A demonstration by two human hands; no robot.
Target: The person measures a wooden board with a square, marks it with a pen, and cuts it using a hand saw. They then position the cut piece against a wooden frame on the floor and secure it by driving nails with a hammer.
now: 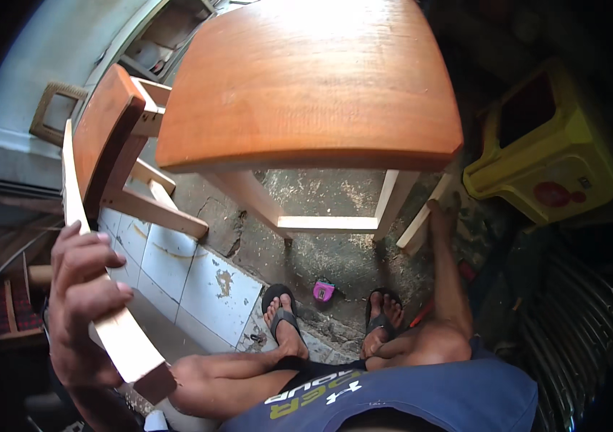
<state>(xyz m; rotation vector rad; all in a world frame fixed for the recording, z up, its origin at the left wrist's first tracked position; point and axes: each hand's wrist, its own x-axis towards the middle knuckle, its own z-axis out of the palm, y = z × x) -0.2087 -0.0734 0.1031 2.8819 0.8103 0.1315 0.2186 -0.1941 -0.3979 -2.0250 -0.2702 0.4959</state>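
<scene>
My left hand [87,302] is closed around a long, pale, slightly curved wooden piece [130,344], raised at the left with its squared end toward me. Low on the right, my right hand [443,212] reaches down with its fingers at a pale wooden strip [418,225], which it seems to grip; shade blurs the fingers. In front of me stands a wooden stool with a varnished orange-brown seat [306,93] and pale, unvarnished legs joined by a crossbar [328,224].
A second wooden stool [108,129] lies tipped over at the left. To the right is a yellow plastic stool [551,158] on its side. A pink tape measure [323,291] rests on the rough floor between my feet, beside white tiles [213,288]. Dark ribbed tubing shows at lower right.
</scene>
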